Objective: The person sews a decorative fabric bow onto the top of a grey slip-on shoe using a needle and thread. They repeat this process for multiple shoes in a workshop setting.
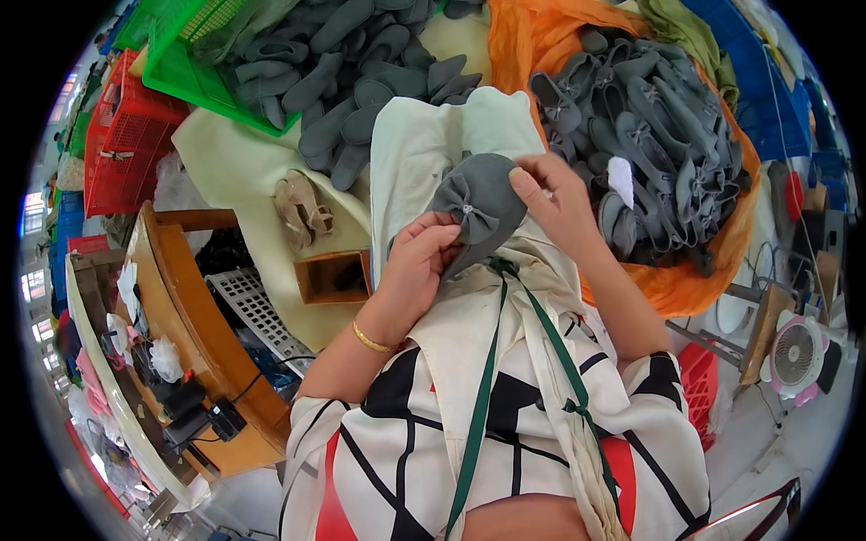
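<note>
The shoe (498, 187) is pinched beside its bow (470, 213) by the left hand (418, 259) and at its edge by the right hand (561, 203), left of the orange sack (516, 52).

The light is bright and soft, windows (34, 286) glare at left, and edges bend.

The held shoe (492, 185) is between a crate (185, 72), ahead-left, and a sack (521, 41), ahead-right.

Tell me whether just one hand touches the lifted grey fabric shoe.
No, the left hand and the right hand both touch the shoe.
</note>
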Demonstrator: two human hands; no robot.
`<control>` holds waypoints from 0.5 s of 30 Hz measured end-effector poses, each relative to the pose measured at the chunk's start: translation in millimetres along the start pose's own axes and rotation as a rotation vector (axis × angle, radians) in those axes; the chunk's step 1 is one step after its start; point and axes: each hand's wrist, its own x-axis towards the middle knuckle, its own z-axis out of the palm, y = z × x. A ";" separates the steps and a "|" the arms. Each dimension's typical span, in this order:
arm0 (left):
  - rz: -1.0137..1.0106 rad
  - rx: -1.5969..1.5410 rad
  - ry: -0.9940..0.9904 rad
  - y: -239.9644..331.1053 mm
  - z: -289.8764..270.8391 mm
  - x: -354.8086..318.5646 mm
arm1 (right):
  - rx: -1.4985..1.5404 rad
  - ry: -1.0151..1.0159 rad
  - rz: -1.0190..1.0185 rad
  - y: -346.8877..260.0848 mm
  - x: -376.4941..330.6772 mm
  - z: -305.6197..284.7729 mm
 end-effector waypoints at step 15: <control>0.330 -0.003 -0.043 7.6 -4.6 -32.0 | 0.125 -0.040 -0.224 -25.6 -21.6 31.3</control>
